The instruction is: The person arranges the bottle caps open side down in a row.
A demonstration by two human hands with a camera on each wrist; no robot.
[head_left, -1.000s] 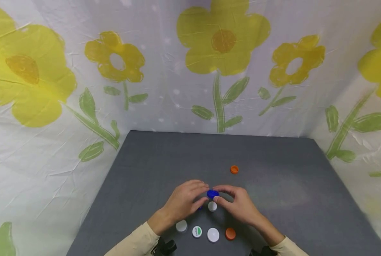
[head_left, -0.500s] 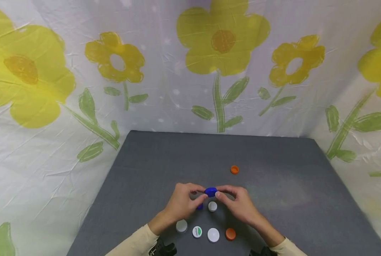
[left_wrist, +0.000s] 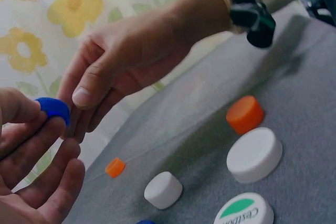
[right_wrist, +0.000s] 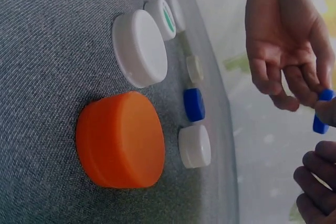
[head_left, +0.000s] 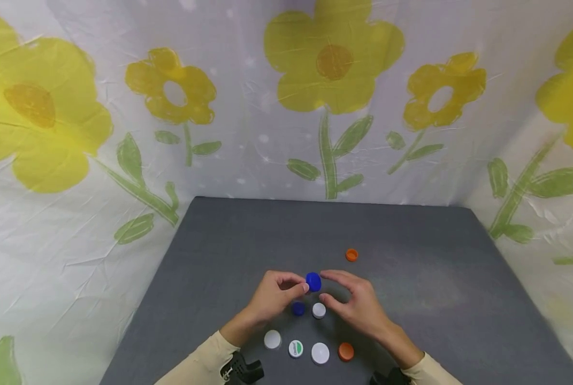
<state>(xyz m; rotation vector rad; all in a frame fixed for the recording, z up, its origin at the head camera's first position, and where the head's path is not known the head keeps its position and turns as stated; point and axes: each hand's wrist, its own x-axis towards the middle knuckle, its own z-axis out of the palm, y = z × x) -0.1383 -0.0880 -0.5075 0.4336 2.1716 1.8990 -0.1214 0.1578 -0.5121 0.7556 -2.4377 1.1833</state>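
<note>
A blue bottle cap (head_left: 313,282) is held above the table, tilted with its round face showing, pinched between thumb and fingers of my left hand (head_left: 277,294). My right hand (head_left: 356,299) is just to the right of it, thumb and fingers spread apart around a gap, apparently not touching the cap in the head view. Below the hands, a second blue cap (head_left: 298,308) and a small white cap (head_left: 319,310) lie on the grey table (head_left: 247,230). A pale cap (right_wrist: 194,69) beside them shows in the right wrist view; the left hand seems to hide it from the head view.
Nearer me, a row holds a white cap (head_left: 273,339), a white cap with green print (head_left: 296,348), a larger white cap (head_left: 320,353) and an orange cap (head_left: 346,351). An upturned orange cap (head_left: 351,255) lies farther off. A flowered curtain (head_left: 247,107) surrounds the table.
The left hand has come in and taken the blue cap from the right hand's fingers. The cap has turned and risen slightly, and the right fingers have spread away from it.
</note>
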